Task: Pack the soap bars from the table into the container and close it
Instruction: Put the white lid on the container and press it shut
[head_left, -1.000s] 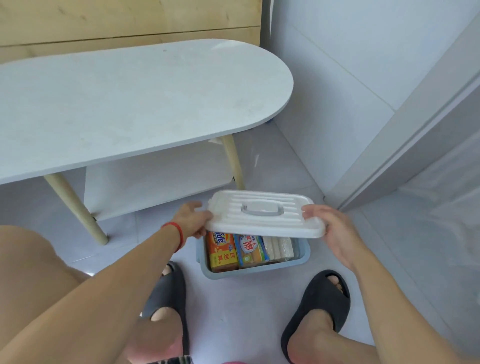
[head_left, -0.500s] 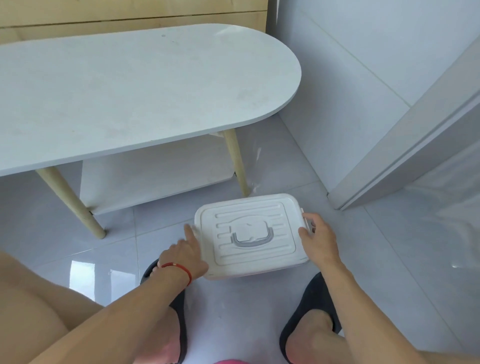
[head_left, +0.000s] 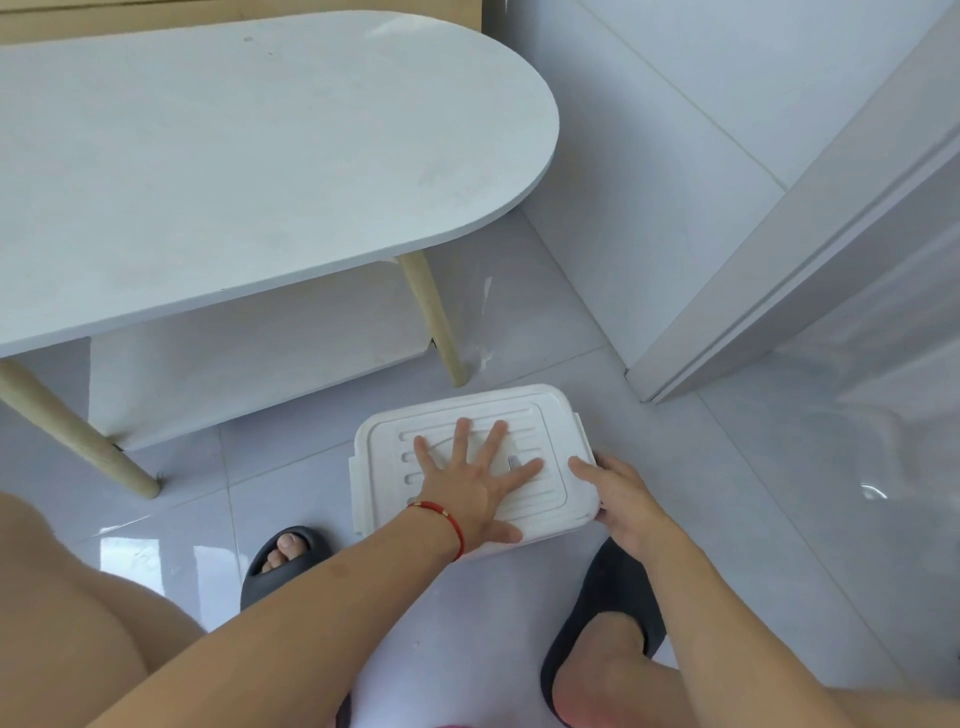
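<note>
- A white ribbed plastic lid (head_left: 550, 415) sits on top of the container on the glossy grey tiled floor (head_left: 727, 519), just in front of the person's feet; the box body beneath is almost wholly hidden by the lid, and no soap bars are in view.
- The left hand (head_left: 467, 480), a red cord bracelet (head_left: 449, 522) at its wrist, lies flat and open on the lid with fingers spread, palm over the moulded centre where the grey handle (head_left: 514, 461) peeks out between two fingers.
- The right hand (head_left: 621, 491) curls around the lid's right edge, fingers wrapped at the rim where a side latch probably sits; whether the clip is engaged cannot be told.
- The step in hand looks like seating and locking the lid: steady downward pressure from the flat palm keeps the lid level while the other hand presses the clip home.
- Done well, the left-side clip (head_left: 354, 465) would likely need the same treatment, and a check along every edge should confirm the lid sits flush.
- Dark foam slippers (head_left: 613, 613) flank the box near its front corners.
- Behind it stands the white oval-ended surface (head_left: 260, 156) on pale wooden legs (head_left: 436, 322), with nothing visible on top.
</note>
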